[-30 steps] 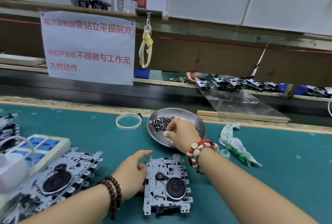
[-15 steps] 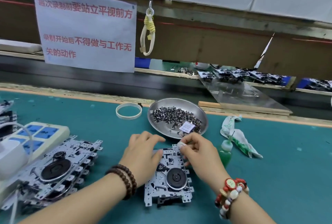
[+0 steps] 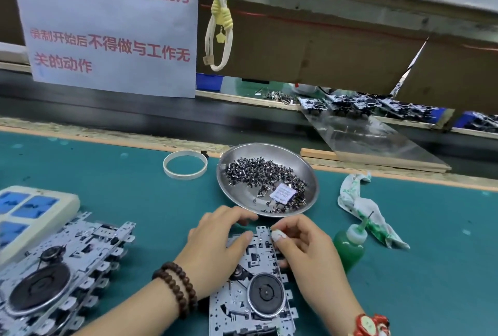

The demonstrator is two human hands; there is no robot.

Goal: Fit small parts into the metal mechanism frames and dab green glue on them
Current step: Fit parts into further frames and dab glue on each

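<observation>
Head view: metal dish (image 3: pixel 229 174) near the worktop's far edge holds small dark parts (image 3: pixel 258 174) and a paper packet (image 3: pixel 282 194), green glue bottle (image 3: pixel 349 249) stands beside the frame (image 3: pixel 256 306), which the left hand (image 3: pixel 215 249) presses flat with relaxed fingers while the right hand (image 3: pixel 304 249) pinches something small at its far edge.

A second ago the right hand (image 3: pixel 304 250) reaches into the metal dish (image 3: pixel 310 174) among the small parts (image 3: pixel 258 174); now it is back over the mechanism frame (image 3: pixel 250 298), fingertips pinched together at the frame's far edge, though what they pinch is too small to make out. The left hand (image 3: pixel 215 249), which a second ago rests against the frame's left side, now lies on top of its far left part, fingers spread toward the dish. With the right hand out of the dish, a small white packet (image 3: pixel 282 193) shows among the parts. The green glue bottle (image 3: pixel 349 248) now stands in plain sight beside the right hand.
</observation>
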